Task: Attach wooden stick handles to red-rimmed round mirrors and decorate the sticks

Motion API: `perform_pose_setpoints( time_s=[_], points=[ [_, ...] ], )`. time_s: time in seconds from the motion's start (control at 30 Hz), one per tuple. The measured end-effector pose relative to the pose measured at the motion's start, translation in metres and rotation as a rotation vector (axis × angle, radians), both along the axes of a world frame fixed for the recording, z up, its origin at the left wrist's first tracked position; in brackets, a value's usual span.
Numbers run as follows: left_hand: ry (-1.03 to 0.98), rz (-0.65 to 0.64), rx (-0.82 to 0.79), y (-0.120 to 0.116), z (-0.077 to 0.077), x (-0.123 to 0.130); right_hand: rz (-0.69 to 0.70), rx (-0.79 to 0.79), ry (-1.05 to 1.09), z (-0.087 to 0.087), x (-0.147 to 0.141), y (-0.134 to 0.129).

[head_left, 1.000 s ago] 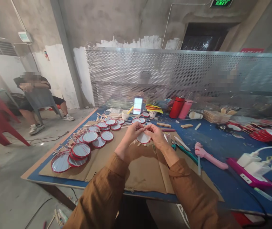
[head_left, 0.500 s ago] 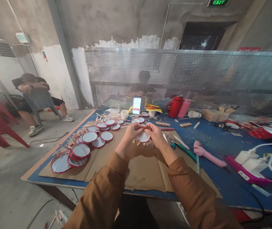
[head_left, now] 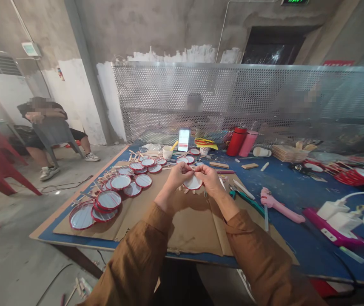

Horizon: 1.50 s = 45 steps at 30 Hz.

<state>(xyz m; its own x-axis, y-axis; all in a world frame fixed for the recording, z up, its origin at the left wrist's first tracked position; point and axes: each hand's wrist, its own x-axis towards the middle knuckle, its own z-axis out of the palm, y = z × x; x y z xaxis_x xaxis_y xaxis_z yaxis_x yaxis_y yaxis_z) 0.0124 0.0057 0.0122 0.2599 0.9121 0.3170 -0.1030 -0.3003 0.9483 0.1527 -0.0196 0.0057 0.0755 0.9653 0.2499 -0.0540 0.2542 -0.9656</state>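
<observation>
Both my hands meet over the cardboard sheet [head_left: 182, 229] at the middle of the table. My left hand [head_left: 179, 176] is closed in a pinch at the upper left of a small pale round disc [head_left: 192, 182] with a red rim. Opposite it, my right hand [head_left: 208, 179] pinches at the upper right of the same disc. The fingertips almost touch, and whatever fine part lies between them is hidden. Short wooden pieces show under the disc's near edge. To the left lie several larger red-rimmed discs [head_left: 108, 199], overlapping, with clothespin-like wooden sticks at their edges.
Right of the cardboard are green-handled pliers [head_left: 248, 202], a pink glue gun [head_left: 280, 206] and a magenta power strip [head_left: 335, 231] with white plugs. Behind stand a phone [head_left: 183, 140], a paper cup [head_left: 167, 152] and a red bottle [head_left: 235, 142]. A person [head_left: 46, 114] sits at left.
The view has shifted slightly. Both hands stay pinched together at the small disc, with hardly any visible movement.
</observation>
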Motion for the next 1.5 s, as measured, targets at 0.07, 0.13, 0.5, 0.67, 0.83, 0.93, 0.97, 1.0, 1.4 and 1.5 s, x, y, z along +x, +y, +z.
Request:
perform_pose_setpoints(
  time_s=[0.07, 0.13, 0.5, 0.67, 0.83, 0.93, 0.97, 1.0, 1.4, 1.5],
  points=[
    [-0.008, -0.002, 0.002, 0.000, 0.001, 0.000, -0.012, 0.002, 0.007, 0.001, -0.001, 0.000],
    [-0.010, -0.005, -0.008, 0.001, 0.000, 0.000, -0.003, 0.006, 0.026, 0.002, -0.002, -0.001],
    [0.026, 0.019, 0.000, 0.001, 0.001, 0.000, -0.020, -0.052, 0.062, 0.002, -0.003, -0.002],
    [0.010, 0.023, -0.028, -0.001, 0.003, 0.002, -0.021, -0.062, 0.104, 0.003, -0.004, -0.003],
    [0.035, 0.035, -0.024, -0.004, 0.003, 0.000, -0.023, -0.051, 0.118, 0.002, -0.005, -0.004],
    [0.010, 0.013, 0.013, -0.009, 0.005, -0.002, -0.054, -0.046, 0.077, 0.001, -0.004, -0.002],
    [-0.007, 0.012, 0.031, -0.011, 0.006, -0.002, -0.077, -0.036, 0.071, 0.001, -0.003, -0.001],
    [-0.028, 0.022, 0.052, -0.012, 0.006, -0.002, -0.106, -0.020, 0.073, 0.001, -0.003, 0.000],
    [-0.145, -0.056, -0.013, -0.005, -0.002, 0.005, -0.563, 0.185, 0.012, -0.008, 0.016, 0.017],
    [-0.168, -0.081, -0.016, -0.002, -0.002, 0.007, -0.600, 0.198, -0.014, -0.013, 0.017, 0.022]
  ],
)
